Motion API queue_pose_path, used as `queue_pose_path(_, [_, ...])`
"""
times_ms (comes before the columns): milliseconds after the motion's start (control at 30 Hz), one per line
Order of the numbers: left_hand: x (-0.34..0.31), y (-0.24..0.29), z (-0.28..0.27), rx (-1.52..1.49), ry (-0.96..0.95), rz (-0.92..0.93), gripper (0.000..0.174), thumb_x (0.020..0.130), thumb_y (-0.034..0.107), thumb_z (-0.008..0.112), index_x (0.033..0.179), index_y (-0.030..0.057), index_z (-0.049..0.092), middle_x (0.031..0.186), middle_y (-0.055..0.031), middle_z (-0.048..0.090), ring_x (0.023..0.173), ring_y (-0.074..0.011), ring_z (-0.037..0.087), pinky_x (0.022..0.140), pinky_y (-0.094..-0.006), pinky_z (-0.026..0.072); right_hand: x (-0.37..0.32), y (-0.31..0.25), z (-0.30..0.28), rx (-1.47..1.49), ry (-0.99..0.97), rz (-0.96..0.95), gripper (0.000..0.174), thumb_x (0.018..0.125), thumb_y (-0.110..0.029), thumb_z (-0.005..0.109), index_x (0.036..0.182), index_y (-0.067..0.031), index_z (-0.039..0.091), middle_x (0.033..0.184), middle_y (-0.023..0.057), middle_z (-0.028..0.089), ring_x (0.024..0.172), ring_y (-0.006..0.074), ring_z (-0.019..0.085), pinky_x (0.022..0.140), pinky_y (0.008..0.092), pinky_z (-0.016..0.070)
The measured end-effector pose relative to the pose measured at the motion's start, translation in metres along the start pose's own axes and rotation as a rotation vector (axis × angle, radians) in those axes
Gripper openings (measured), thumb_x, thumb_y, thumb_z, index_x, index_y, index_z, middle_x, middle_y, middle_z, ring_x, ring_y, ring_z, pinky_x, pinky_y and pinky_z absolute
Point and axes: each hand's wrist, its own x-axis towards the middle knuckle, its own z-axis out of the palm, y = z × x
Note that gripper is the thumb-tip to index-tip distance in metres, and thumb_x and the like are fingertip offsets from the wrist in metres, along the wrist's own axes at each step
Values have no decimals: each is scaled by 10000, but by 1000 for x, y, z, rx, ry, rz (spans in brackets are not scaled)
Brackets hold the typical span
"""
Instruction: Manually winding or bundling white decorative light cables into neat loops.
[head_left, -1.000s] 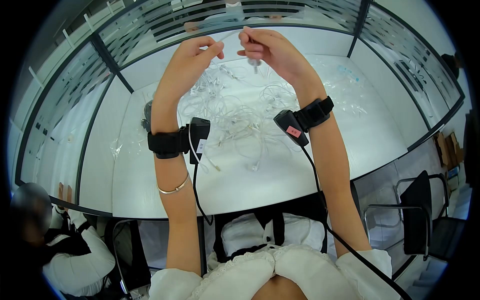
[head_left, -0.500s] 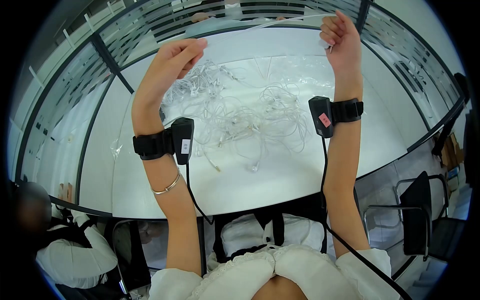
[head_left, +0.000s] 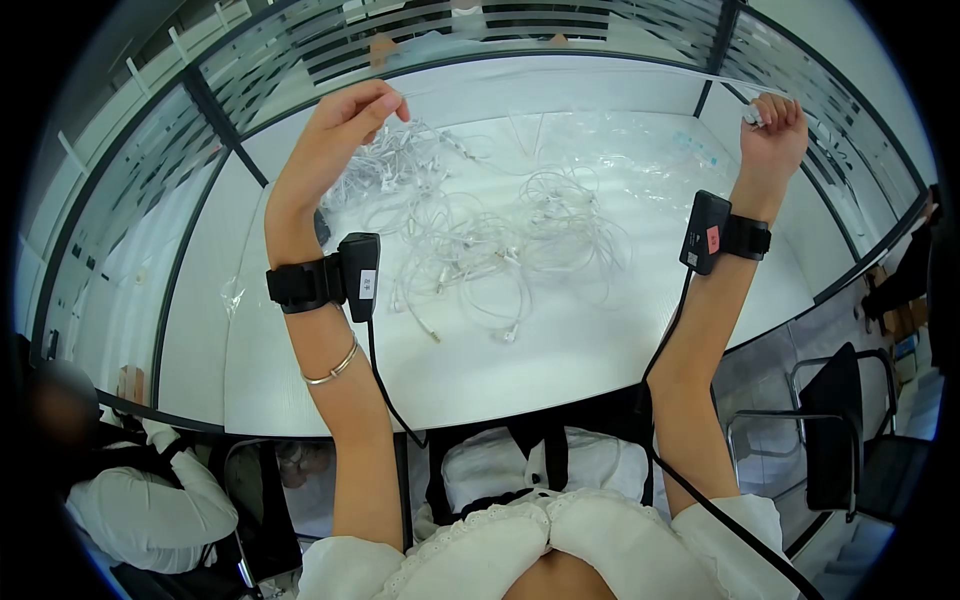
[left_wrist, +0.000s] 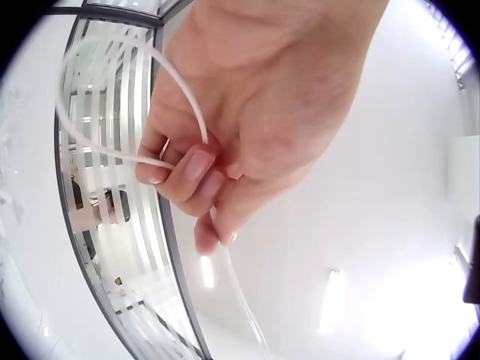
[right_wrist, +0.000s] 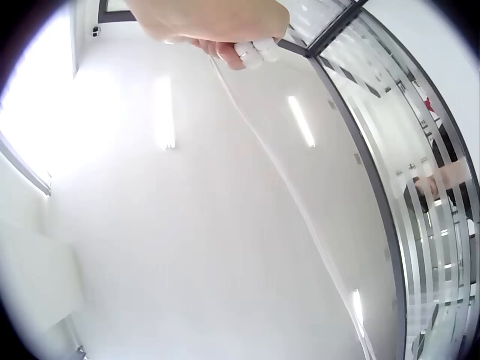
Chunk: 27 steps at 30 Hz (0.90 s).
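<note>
A thin white cable (right_wrist: pixel 281 169) stretches between my two raised hands above the far side of the table. My left hand (head_left: pixel 340 135) pinches it between thumb and fingers, and in the left wrist view a loop of cable (left_wrist: pixel 184 84) curves out behind the curled fingers. Far to the right, my right hand (head_left: pixel 775 145) holds the other part of the cable in its curled fingers. Small white plug-like pieces (right_wrist: pixel 255 52) stick out of that fist in the right wrist view.
Tangled white cables (head_left: pixel 490 245) lie across the middle of the white table (head_left: pixel 570 365), with a denser heap (head_left: pixel 400 165) at the back left. Clear plastic film (head_left: pixel 640 160) lies at the back right. Striped glass partitions (head_left: pixel 360 50) enclose the far side. Another person sits at lower left.
My right hand has swung far right, away from the left, drawing the cable out between them. The left hand has shifted a little left and stayed there over the last half second.
</note>
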Motion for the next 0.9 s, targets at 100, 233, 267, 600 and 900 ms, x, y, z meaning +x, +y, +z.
queue_pose_path(100, [1,-5,-5,-36,80,-1,208,900,252,555,834,59,597,675,79,436,576,-31,310,556,-187,267,-2,-2,1,75,4,78,296,884,-131,440,618,-117,309,565,-26,239,487,99,218,470,251,261])
queue_pose_path(233, [-2,-5,-16,11,299,-98,247,862,284,621,780,51,620,588,73,403,513,-23,283,497,-203,235,-12,21,22,-417,152,-111,305,875,-141,497,631,-110,317,567,-27,247,499,93,233,477,257,234])
queue_pose_path(267, [-1,-11,-17,23,413,-98,269,824,306,671,735,58,618,534,75,353,466,-16,261,459,-213,209,-14,28,27,-518,178,-157,304,865,-156,518,632,-111,328,567,-28,253,493,91,229,475,259,232])
queue_pose_path(600, [-10,-37,-47,-310,556,-234,388,848,278,636,591,98,408,526,57,316,441,-41,255,432,-226,210,-21,70,36,-998,-81,28,285,884,-281,572,688,-80,523,603,-45,409,522,60,325,492,231,288])
queue_pose_path(900, [-5,-34,-46,-1328,249,-86,183,953,127,426,799,28,419,625,26,253,495,-78,216,468,-241,208,-64,135,76,-1246,-561,667,320,890,-375,537,724,-103,567,579,-68,435,504,28,354,489,208,318])
